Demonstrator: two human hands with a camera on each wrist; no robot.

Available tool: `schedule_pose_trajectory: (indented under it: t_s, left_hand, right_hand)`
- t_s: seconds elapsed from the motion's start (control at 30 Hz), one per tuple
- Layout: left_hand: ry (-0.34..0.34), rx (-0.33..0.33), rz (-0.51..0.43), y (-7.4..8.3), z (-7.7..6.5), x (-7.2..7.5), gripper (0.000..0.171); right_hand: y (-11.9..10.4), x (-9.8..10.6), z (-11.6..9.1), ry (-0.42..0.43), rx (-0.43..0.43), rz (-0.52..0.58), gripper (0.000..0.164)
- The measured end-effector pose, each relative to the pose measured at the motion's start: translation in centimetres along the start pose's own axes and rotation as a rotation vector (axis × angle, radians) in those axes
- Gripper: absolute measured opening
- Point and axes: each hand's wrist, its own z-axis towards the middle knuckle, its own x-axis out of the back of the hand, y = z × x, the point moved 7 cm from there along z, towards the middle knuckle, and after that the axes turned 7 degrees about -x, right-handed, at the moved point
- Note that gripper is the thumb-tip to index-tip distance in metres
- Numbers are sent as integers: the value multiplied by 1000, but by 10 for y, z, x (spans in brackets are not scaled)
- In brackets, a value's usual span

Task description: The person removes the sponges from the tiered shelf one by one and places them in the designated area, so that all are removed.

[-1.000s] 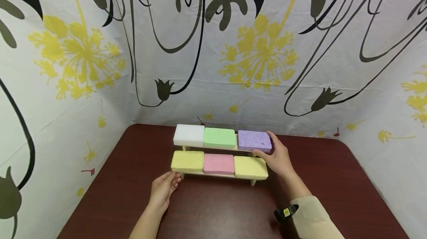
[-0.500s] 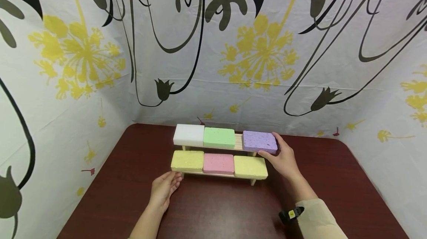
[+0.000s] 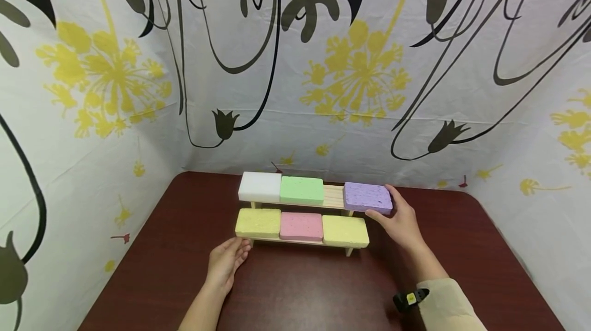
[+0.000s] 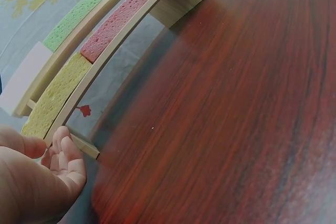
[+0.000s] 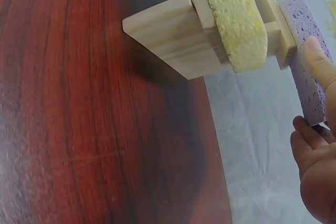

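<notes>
A two-step wooden shelf [image 3: 333,196] bears several sponges. On its upper step lie a white sponge [image 3: 260,186], a green sponge [image 3: 302,190] and, past a bare gap, a purple sponge [image 3: 367,197]. My right hand [image 3: 403,223] grips the purple sponge by its right end, thumb on the near side. In the right wrist view the purple sponge [image 5: 307,82] sticks out beyond the step's end. Along the lower step sit a yellow sponge [image 3: 258,223], a pink sponge [image 3: 301,226] and another yellow sponge [image 3: 345,231]. My left hand [image 3: 226,263] pinches the lower step's left corner.
The shelf stands on a dark red-brown wooden table [image 3: 300,290], toward its back edge. Behind and on both sides hangs a white cloth [image 3: 295,84] with grey and yellow flower prints. A black band with a yellow tag [image 3: 411,298] is at my right wrist.
My right hand has slid the purple sponge to the right, from beside the green sponge to past the step's end, baring wood between them. My left hand keeps its place at the shelf's corner.
</notes>
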Motion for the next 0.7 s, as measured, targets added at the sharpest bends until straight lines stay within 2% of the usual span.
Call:
schedule_pose_trajectory:
  t_s: [0.7]
  left_hand:
    - [-1,-5,2,0,0,0,40]
  right_hand:
    - [16,21,-1,25,-6,-29,90]
